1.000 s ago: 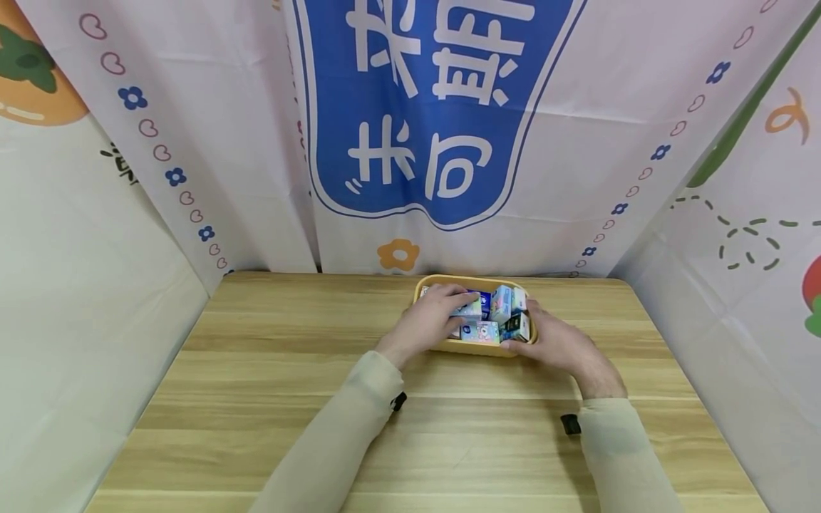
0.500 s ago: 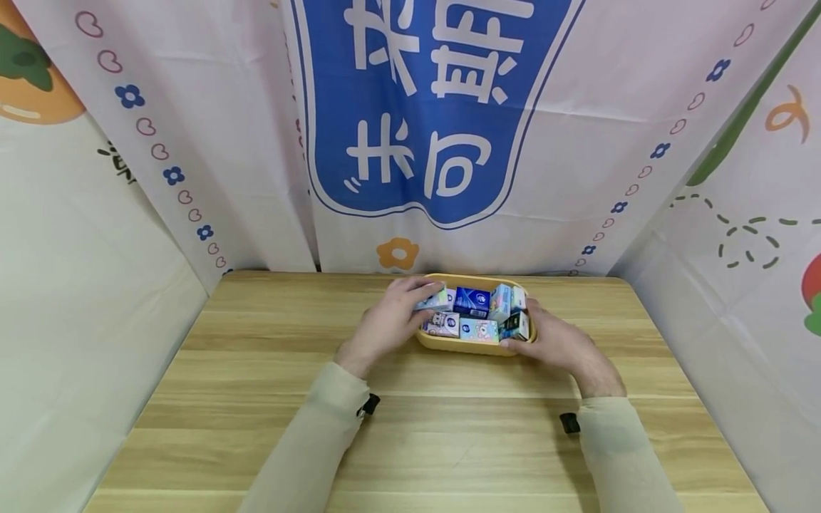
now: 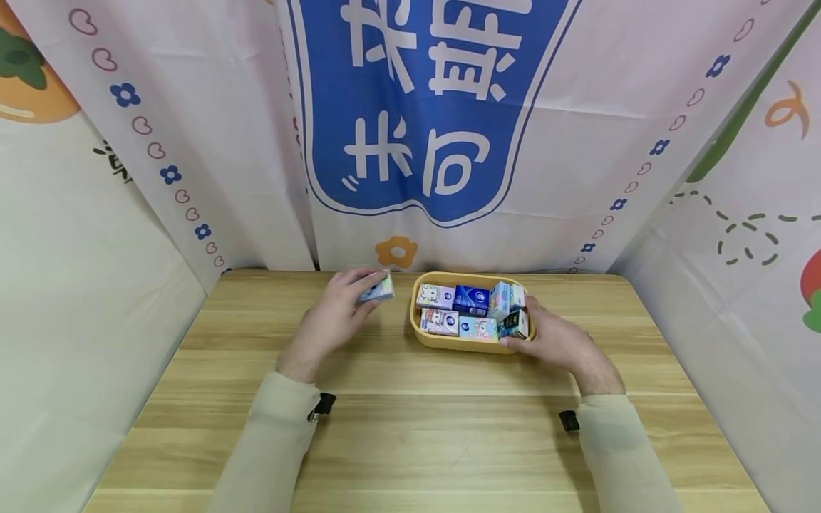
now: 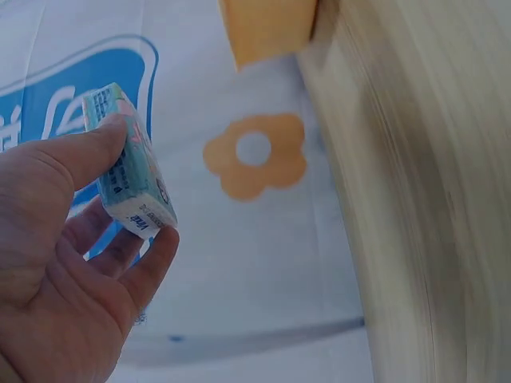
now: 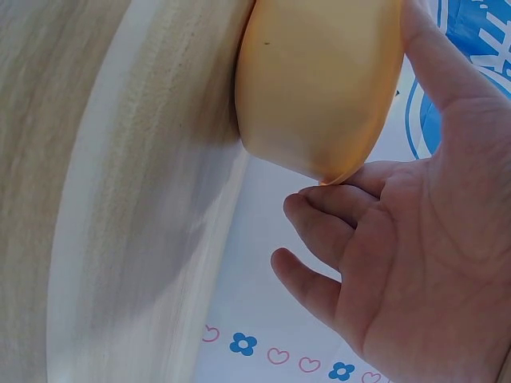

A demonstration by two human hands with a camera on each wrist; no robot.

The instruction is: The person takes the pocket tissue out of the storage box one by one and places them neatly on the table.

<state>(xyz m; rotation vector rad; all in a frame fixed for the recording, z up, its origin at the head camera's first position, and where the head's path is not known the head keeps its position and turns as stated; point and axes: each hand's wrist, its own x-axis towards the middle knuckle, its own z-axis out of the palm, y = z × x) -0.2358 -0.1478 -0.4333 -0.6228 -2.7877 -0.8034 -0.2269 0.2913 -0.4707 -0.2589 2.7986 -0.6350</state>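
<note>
My left hand (image 3: 328, 317) pinches a small light-blue pocket tissue pack (image 3: 380, 288) between thumb and fingers, left of the yellow basket (image 3: 458, 343). In the left wrist view the pack (image 4: 132, 171) is tilted, with lettering on its white end, and is held off the table. The basket stands at the table's back and holds several tissue packs, among them a dark blue pack (image 3: 471, 299) and a black-and-green one (image 3: 514, 324). At the basket's right end my right hand (image 3: 564, 343) grips the rim, thumb at the front. The right wrist view shows fingertips against the basket wall (image 5: 315, 88).
The wooden table (image 3: 449, 434) runs back to a printed cloth (image 3: 256, 128) behind the basket. More cloth hangs at the left and right sides. A dark strap end (image 3: 569, 420) sticks out by the right cuff.
My left hand has lifted the light-blue tissue pack out of the basket and carried it left, uncovering the packs beneath. The right hand has stayed on the basket's right end.
</note>
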